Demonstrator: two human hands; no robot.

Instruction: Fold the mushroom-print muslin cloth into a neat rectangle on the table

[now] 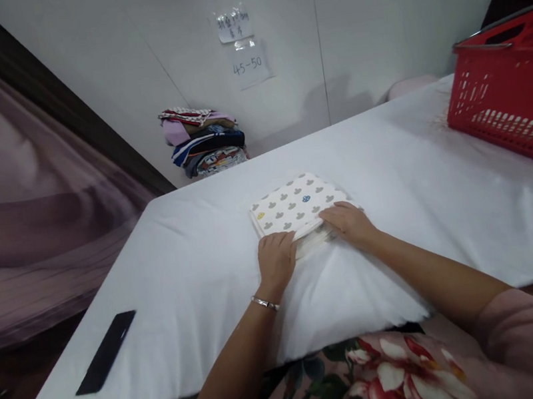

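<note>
A folded white cloth (292, 205) with grey mouse-head shapes, one yellow and one blue, lies on the white-covered table (194, 251) in front of me. My left hand (278, 262) grips its near left corner, fingers on top and thumb out of sight. Along the near right edge my right hand (351, 223) holds the cloth the same way. The near edge is slightly raised, and a lower layer shows beneath it between my hands. A silver bracelet (265, 303) circles my left wrist.
A red plastic basket (508, 100) stands at the table's right end. Near the left edge lies a flat black strip (106, 353). Behind the table is a stack of folded clothes (206, 138) against the wall. A pink curtain (16, 185) hangs at left.
</note>
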